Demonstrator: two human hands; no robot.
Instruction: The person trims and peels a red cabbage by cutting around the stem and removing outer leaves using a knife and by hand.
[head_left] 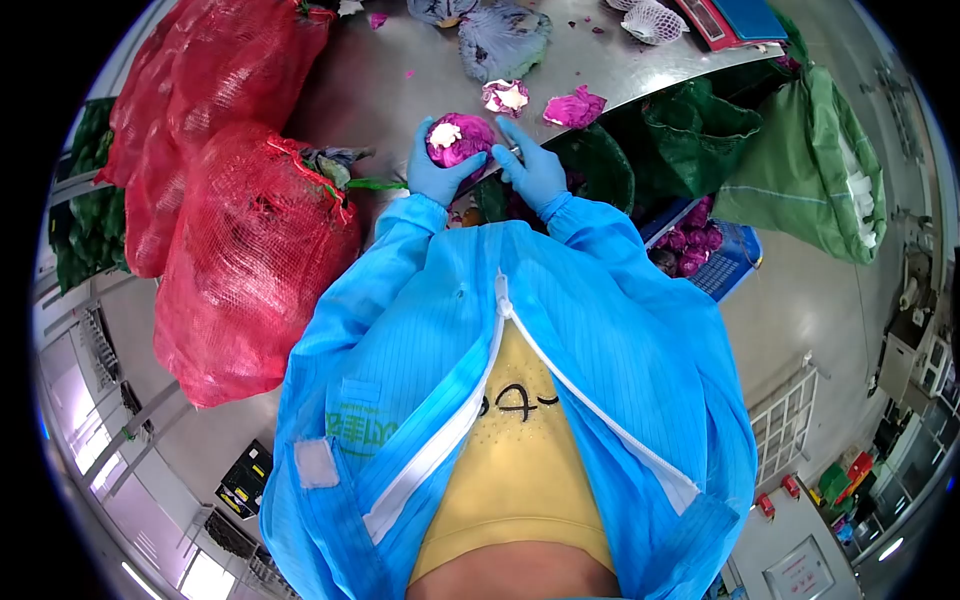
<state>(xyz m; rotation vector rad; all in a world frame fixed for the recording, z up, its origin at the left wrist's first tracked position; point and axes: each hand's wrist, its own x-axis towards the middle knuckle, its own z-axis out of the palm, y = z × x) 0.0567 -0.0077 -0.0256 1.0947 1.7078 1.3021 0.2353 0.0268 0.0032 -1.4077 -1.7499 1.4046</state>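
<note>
Head camera view is showing a round, magenta-purple cabbage head with a white patch (474,130) near the front edge of a grey sheet-metal table (390,62). The blue-gloved left hand (433,178) is cupping it, fingers wrapping its outer side and thumb pressing its lower face. The blue-gloved right hand (535,172) is standing just beside it with fingers partly bent; whether these are pinching a small tool or touching the cabbage cannot be told. Judged by the visible surface, removal of the coarse outer layer is nearing completion on this piece: dull blue-violet outer leaves (505,42), a crumpled white-and-magenta trimming (505,97) and a torn magenta leaf piece (574,106) are lying detached on the metal. Similar bare purple heads (690,243) are sitting in a blue plastic crate (742,262) at the right, apparently finished. Two bulging red mesh sacks (255,270) are standing at the left; their contents are not showing clearly, so the quantity left is remaining uncertain. The held cabbage is appearing compact and glossy, its pale, irregular patch facing upward toward the left hand.
</note>
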